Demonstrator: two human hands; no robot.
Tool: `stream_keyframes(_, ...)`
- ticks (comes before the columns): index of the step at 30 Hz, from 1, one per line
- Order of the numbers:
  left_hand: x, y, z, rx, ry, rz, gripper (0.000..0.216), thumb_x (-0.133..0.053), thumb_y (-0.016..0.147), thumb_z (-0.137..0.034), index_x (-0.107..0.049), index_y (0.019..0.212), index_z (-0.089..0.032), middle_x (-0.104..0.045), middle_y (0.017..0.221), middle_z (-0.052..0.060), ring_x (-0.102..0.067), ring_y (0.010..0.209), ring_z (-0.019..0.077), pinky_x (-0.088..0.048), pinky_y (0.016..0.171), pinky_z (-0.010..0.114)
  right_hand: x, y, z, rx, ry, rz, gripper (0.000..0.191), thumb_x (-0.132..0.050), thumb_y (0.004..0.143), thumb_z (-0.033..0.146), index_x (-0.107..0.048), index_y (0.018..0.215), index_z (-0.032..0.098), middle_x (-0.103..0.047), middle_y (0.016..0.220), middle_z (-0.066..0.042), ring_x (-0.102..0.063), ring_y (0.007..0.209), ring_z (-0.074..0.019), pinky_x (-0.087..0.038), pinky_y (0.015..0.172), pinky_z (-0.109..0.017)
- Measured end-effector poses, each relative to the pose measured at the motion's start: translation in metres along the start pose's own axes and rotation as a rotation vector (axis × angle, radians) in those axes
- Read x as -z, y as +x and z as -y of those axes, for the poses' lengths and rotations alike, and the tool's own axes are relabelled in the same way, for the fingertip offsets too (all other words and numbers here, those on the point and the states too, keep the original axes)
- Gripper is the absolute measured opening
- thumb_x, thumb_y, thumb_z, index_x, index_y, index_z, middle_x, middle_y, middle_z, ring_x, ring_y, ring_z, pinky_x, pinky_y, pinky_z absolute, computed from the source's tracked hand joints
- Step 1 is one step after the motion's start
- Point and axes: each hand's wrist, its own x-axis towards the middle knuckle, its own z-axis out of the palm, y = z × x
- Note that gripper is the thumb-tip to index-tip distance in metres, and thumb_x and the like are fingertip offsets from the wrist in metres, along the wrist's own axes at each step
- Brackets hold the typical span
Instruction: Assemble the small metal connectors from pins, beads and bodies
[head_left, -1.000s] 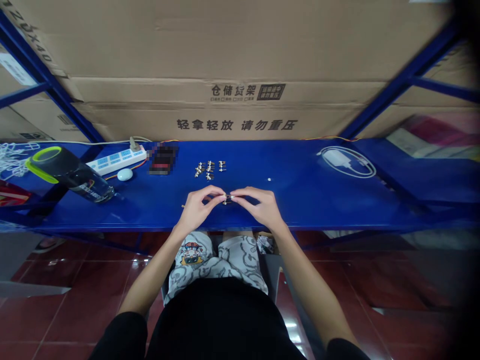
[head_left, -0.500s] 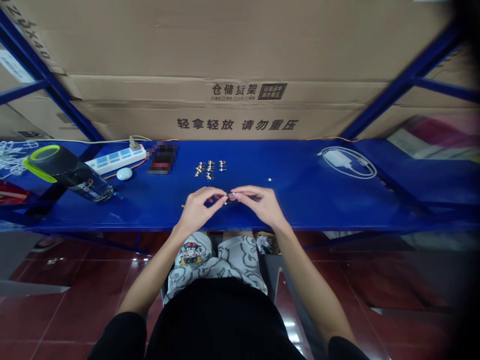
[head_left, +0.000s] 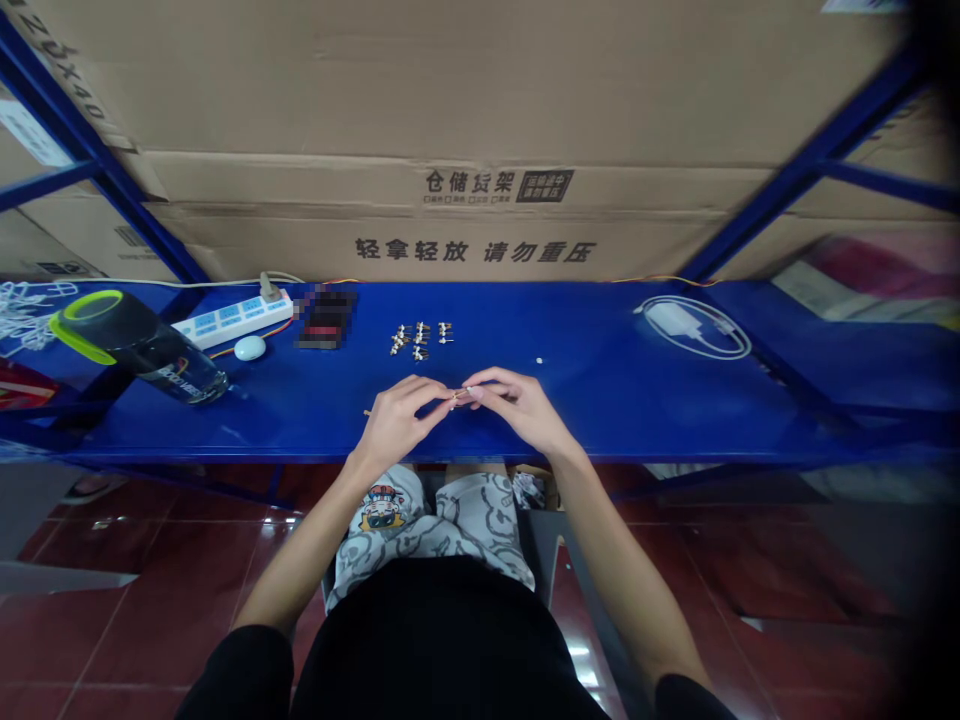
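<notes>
Both hands meet above the front part of a blue tabletop. Thumb and fingers of my left hand are pinched on a small brassy, thin piece, its kind too small to tell. My right hand is closed at the other end of it, its fingertips close to the left ones; a white speck shows at the right fingertips. Beyond the hands lie several small white-and-brass parts in little groups. A single white bit rests to their right. Something brassy pokes out beside the left hand.
At the left a dark bottle with a green loop lies tilted, near a white power strip, a pale rounded object and a blurred dark box. A white charger with coiled cable sits right. Cardboard stands behind.
The fingers of my right hand have shifted slightly around the small piece, and more of its brassy part shows between the hands. The parts on the table stay put.
</notes>
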Motion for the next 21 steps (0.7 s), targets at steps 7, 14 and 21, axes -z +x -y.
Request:
stream_keyframes(7, 0.0009, 0.0003, 0.001, -0.02, 0.032, 0.002, 0.013, -0.062, 0.1, -0.028, -0.072, 0.101, -0.021, -0.076, 0.097, 0.004, -0.07, 0.088, 0.0168, -0.057, 0.082, 0.033, 0.0002, 0.0006, 0.0025, 0.004, -0.025, 0.018, 0.022, -0.068, 0.091, 0.042, -0.07, 0.103, 0.024, -0.078, 0.097, -0.003, -0.073, 0.089, -0.0191, -0.056, 0.087, -0.036)
stream_keyframes(14, 0.0011, -0.0001, -0.0007, -0.028, 0.062, 0.017, 0.011, -0.061, 0.1, -0.024, -0.071, 0.103, -0.019, -0.076, 0.097, 0.004, -0.069, 0.087, 0.0164, -0.056, 0.08, 0.032, 0.0, 0.0002, 0.003, 0.006, 0.012, 0.056, 0.021, -0.066, 0.093, 0.041, -0.069, 0.103, 0.023, -0.079, 0.098, -0.004, -0.074, 0.094, -0.0206, -0.056, 0.086, -0.036)
stream_keyframes(21, 0.0011, 0.0004, -0.0004, -0.052, 0.026, 0.006, 0.011, -0.062, 0.1, -0.026, -0.07, 0.101, -0.02, -0.076, 0.094, 0.003, -0.07, 0.083, 0.0157, -0.056, 0.079, 0.032, 0.0004, -0.001, 0.0014, 0.03, 0.004, 0.016, 0.021, -0.07, 0.09, 0.041, -0.073, 0.102, 0.024, -0.079, 0.096, -0.004, -0.075, 0.091, -0.0213, -0.058, 0.086, -0.038)
